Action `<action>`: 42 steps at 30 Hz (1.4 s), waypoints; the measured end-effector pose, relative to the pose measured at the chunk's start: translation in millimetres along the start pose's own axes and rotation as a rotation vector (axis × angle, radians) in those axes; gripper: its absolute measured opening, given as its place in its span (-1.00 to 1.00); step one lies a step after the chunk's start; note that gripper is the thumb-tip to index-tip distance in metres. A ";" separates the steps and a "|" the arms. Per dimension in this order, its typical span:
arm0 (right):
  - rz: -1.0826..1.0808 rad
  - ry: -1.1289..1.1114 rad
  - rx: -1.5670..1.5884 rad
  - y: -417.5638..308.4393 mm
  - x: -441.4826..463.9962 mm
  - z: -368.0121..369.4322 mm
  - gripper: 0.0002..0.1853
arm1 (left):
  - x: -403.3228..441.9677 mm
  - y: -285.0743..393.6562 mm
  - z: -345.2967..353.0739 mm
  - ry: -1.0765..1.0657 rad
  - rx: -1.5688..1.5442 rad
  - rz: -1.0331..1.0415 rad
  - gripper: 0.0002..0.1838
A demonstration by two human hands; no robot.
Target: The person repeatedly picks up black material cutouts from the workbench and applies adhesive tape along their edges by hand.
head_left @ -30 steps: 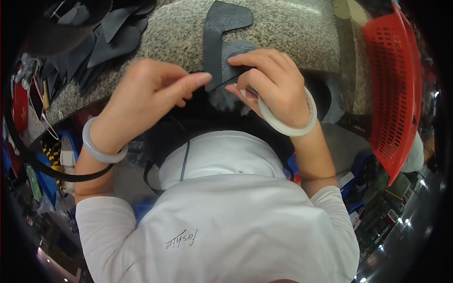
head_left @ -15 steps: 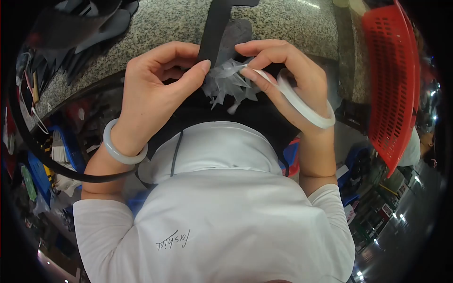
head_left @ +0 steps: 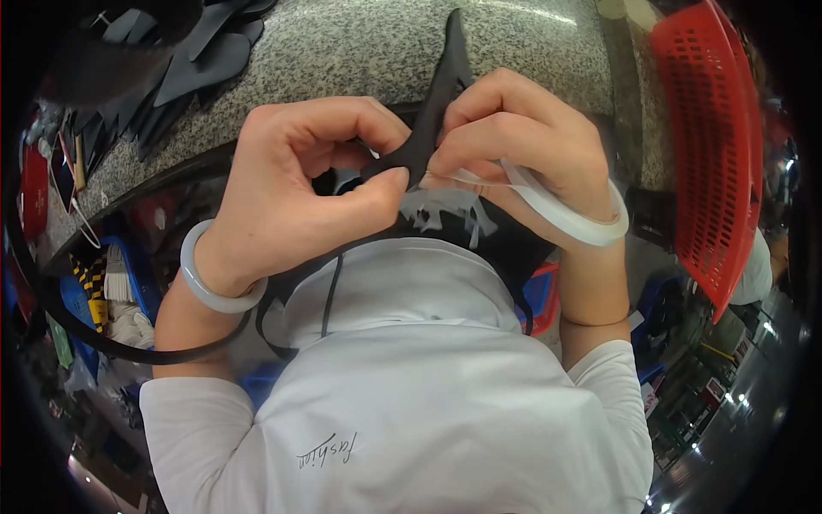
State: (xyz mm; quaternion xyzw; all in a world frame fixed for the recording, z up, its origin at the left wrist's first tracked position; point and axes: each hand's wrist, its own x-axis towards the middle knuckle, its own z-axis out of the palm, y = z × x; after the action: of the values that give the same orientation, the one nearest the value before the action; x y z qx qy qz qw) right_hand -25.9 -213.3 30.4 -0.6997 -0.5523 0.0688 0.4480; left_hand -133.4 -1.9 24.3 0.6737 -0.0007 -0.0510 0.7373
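Observation:
A dark grey flexible piece is folded and bent, its pointed end rising over the counter edge. My left hand pinches its lower left part between thumb and fingers. Against its right edge, my right hand is closed, with a translucent tape strip at the fingertips. That strip runs back to a white ring-shaped roll around my right hand. Below the fingers hang several translucent tape scraps; what they are attached to is hidden. The right thumb tip is partly covered.
A speckled stone counter lies beyond my hands. More dark grey pieces are piled at its left. A red perforated basket stands at the right. A black curved band crosses the lower left, near a blue bin.
The dark piece has been turned and folded, and its narrow end now points up. Both hands have lowered slightly, with the left shifting right. The tape scraps now hang lower and spread.

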 end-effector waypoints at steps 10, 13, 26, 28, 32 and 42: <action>0.013 0.759 0.236 10.9 -38.9 6.5 -0.78 | 9.3 -0.7 -40.5 0.107 -0.372 -0.137 -0.85; 0.506 1.191 0.221 3.5 -62.5 -24.3 -0.77 | 13.9 9.8 -66.3 0.171 -0.313 -0.118 -0.88; 0.588 0.882 0.453 28.1 -80.4 -21.5 -0.92 | 87.3 100.0 -235.4 0.288 0.332 -0.204 -0.62; 0.624 0.829 0.521 30.9 -75.2 -20.0 -0.89 | 89.8 105.9 -226.9 0.489 0.914 -0.428 -0.55; 0.555 0.718 0.575 36.0 -64.3 -25.0 -0.85 | 107.9 101.2 -223.5 0.718 1.196 0.195 -0.52; 0.593 0.549 0.466 55.4 -50.6 -17.5 -0.87 | 288.5 32.4 -82.3 0.182 1.233 0.325 -0.51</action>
State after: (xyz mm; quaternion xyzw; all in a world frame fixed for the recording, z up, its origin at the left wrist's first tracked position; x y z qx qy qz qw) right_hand 4.5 -264.5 -18.4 -0.7004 -0.1595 0.1283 0.6838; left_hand 161.7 60.7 29.3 0.9667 -0.0695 0.1283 0.2104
